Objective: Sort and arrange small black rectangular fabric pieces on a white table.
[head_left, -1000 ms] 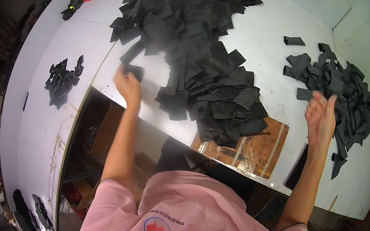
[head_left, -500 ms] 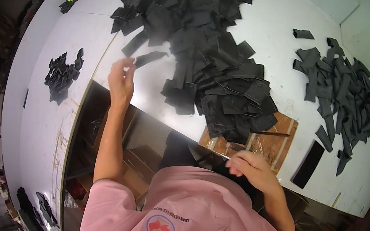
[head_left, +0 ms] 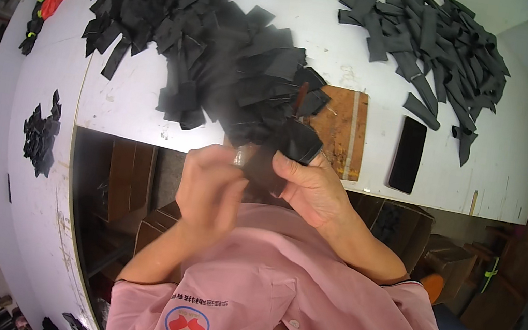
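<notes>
Left hand and right hand together at tabletop edge, previously apart.
Right grip: closed on one black cloth piece between the hands. Left grip: blurred, state cannot be determined. Beyond: one board, one phone, three cloth piles.

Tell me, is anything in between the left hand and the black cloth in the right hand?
Nothing visible: the left hand is right beside the black cloth in the right hand. Blur hides whether they touch.
</notes>
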A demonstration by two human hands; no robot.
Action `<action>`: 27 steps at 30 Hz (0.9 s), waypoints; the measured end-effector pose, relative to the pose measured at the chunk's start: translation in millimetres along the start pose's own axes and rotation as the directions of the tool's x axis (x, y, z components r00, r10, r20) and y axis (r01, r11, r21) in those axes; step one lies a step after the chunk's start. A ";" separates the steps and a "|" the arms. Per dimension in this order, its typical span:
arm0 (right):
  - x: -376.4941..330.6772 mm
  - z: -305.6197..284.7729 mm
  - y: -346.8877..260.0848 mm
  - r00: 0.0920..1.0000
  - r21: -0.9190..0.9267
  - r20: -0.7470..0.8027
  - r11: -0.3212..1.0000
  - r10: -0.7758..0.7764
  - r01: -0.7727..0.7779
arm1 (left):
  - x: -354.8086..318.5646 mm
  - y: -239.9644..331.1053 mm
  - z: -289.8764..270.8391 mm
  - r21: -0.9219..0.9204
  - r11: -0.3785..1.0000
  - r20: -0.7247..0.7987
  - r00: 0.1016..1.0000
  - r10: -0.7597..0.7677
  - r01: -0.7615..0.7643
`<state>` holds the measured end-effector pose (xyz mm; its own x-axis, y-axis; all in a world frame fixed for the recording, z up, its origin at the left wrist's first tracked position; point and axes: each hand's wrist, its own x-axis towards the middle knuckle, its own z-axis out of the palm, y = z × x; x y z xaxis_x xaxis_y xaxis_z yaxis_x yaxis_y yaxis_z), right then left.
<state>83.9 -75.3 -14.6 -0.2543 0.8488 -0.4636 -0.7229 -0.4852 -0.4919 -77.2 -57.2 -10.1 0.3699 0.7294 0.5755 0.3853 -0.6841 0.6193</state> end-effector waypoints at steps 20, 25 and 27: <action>-16.6 -42.6 -14.1 0.986 -0.389 -0.038 0.911 -0.165 0.137 | 8.4 21.8 49.2 -0.616 0.368 0.309 0.642 -0.701 0.697; -34.5 -58.9 -36.1 0.907 -0.990 0.103 0.049 -0.408 0.135 | 1.0 13.9 54.9 -0.363 0.662 0.123 0.738 -0.663 0.656; -38.1 -32.5 -27.3 0.742 -0.881 0.241 0.179 -0.626 0.437 | 0.8 20.3 63.0 -0.351 0.694 0.131 0.766 -0.629 0.629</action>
<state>134.2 -101.3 -7.4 0.1094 0.9838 0.1418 0.3259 0.0992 -0.9402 -15.9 -71.0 -30.8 0.1513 0.9883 -0.0186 0.2037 -0.0128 0.9789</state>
